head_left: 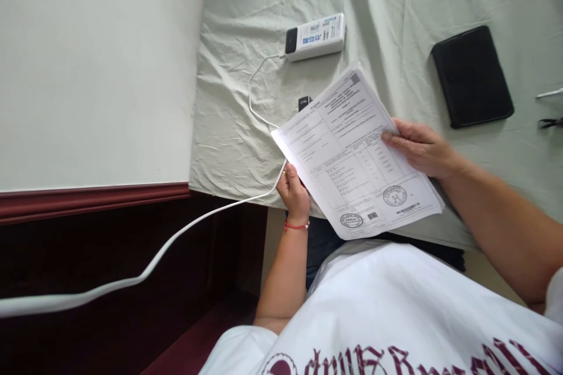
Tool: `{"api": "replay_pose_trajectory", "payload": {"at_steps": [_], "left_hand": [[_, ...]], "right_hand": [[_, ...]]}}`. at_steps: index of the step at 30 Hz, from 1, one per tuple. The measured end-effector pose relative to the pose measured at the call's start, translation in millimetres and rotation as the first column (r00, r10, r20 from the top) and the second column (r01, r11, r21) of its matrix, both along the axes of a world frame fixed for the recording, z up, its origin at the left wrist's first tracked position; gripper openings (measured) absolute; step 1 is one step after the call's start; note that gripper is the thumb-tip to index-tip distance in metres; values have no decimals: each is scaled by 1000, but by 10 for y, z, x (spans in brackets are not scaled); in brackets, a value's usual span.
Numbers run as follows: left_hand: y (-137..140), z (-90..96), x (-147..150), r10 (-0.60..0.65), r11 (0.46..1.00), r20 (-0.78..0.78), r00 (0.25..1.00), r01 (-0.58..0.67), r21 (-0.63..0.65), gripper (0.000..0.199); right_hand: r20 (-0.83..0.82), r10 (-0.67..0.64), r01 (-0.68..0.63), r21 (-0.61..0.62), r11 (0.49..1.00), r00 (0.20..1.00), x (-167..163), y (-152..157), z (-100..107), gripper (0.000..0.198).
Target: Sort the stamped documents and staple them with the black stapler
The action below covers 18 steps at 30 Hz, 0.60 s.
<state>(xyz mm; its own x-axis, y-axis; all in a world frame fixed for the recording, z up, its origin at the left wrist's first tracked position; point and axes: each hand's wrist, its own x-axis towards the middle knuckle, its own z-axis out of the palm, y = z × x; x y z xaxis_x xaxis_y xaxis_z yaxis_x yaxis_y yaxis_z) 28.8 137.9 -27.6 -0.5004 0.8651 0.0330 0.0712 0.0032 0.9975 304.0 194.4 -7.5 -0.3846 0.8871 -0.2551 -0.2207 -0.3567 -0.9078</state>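
Note:
A stack of printed papers (352,158) is held up at a tilt over the front edge of the table. Its top sheet carries a form with boxes, lines of text and two round stamps near the bottom. My left hand (294,190) grips the left edge of the stack, its fingers mostly hidden behind the sheets. On the right edge my right hand (420,146) is closed, thumb on top and the other fingers beneath. A red string bracelet (297,225) circles my left wrist.
A white power bank (315,38) lies beyond the papers, with a white cable (193,224) running past my left hand. A small black object (304,103) is partly covered by the sheets. A black case (472,77) rests on the cloth-covered table (237,17) at right.

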Motion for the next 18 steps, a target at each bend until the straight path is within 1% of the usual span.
{"api": "replay_pose_trajectory", "payload": {"at_steps": [4, 8, 13, 15, 18], "left_hand": [[0, -42, -33, -10, 1000, -20, 1000, 10, -1, 54], [3, -79, -48, -29, 1000, -40, 999, 30, 8, 48], [12, -54, -45, -45, 999, -92, 995, 47, 18, 48], [20, -45, -45, -39, 999, -99, 994, 41, 19, 49], [33, -47, -48, -19, 1000, -77, 997, 21, 23, 49]], "right_hand": [[-18, -15, 15, -10, 1000, 1000, -7, 15, 9, 40], [-39, -1, 1, -4, 1000, 999, -2, 23, -9, 39], [-21, -3, 3, 8, 1000, 1000, 17, 13, -28, 43], [7, -25, 25, 23, 999, 1000, 17, 8, -25, 44], [41, -102, 98, 84, 992, 994, 1, 9, -19, 43]]}}
